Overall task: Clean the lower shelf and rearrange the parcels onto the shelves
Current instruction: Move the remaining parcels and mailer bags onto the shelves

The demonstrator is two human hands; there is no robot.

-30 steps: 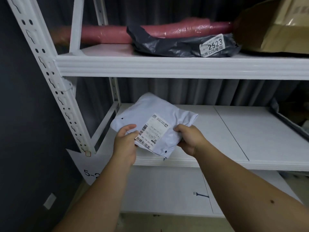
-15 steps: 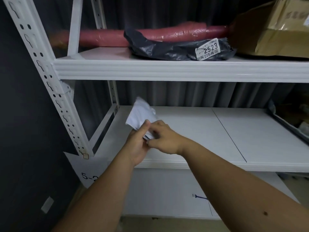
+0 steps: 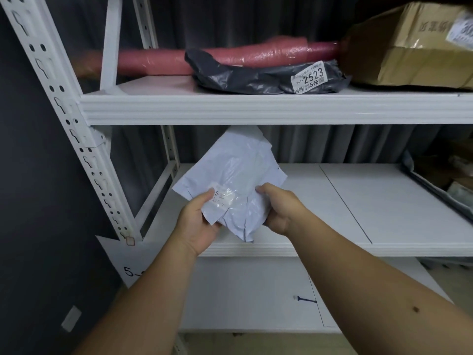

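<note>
Grey pleated curtain (image 3: 294, 29) behind, dark wall (image 3: 30, 201) left, pale floor (image 3: 256, 344)

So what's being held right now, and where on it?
The white parcel bag, held by both hands: left hand at its lower left edge, right hand at its lower right.

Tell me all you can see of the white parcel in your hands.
The white parcel is a soft, crinkled plastic mailer bag, glossy and creased, with a small label, its print blurred, near its lower left. It is held tilted in the air before the middle shelf. The left hand and right hand grip its lower edges.
</note>
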